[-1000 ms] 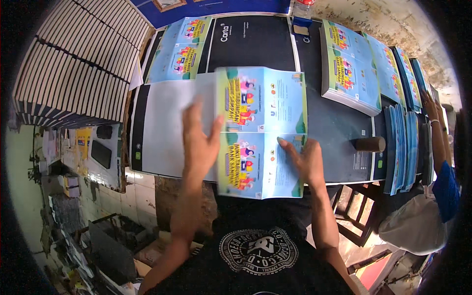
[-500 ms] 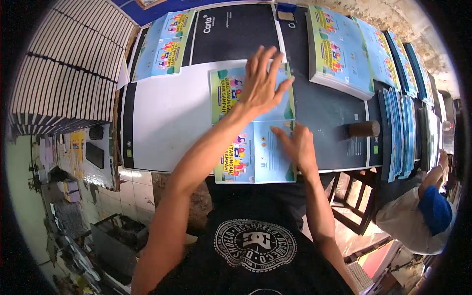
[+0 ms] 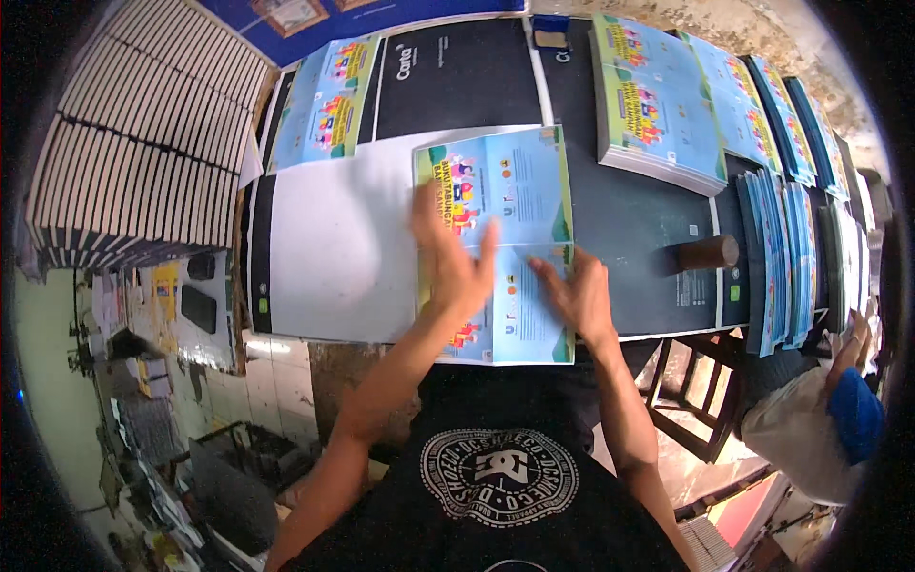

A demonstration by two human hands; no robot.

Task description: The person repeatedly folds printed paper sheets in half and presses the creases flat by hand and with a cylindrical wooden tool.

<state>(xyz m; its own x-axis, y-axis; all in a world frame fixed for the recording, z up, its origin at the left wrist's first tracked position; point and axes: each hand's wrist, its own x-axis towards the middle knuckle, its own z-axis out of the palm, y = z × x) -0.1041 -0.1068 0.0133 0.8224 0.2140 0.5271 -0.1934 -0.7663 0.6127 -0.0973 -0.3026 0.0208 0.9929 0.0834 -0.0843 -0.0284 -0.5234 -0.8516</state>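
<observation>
A blue and green printed cover sheet [image 3: 534,205] with colourful drawings lies unfolded in front of me, its lower edge at the table's near edge. Creases cross its middle. My left hand [image 3: 456,267] is over the sheet's left half, thumb apart from the fingers; motion blurs the fingertips, so I cannot tell whether they touch the paper. At the sheet's right edge rests my right hand [image 3: 583,300], its thumb stretched over the lower half and its fingers apart from the thumb. Under the sheet is a large white paper [image 3: 334,248].
A thick stack of similar sheets [image 3: 658,105] stands at the far right, with folded covers [image 3: 777,257] beyond. A brown cylinder [image 3: 707,253] lies right of my hands. More sheets [image 3: 319,105] lie far left, beside tall book piles [image 3: 143,162]. A person [image 3: 801,429] sits at right.
My left hand has moved from the sheet's far right part toward the left and nearer to me. My right hand stays at the right edge. The view has shifted slightly.
</observation>
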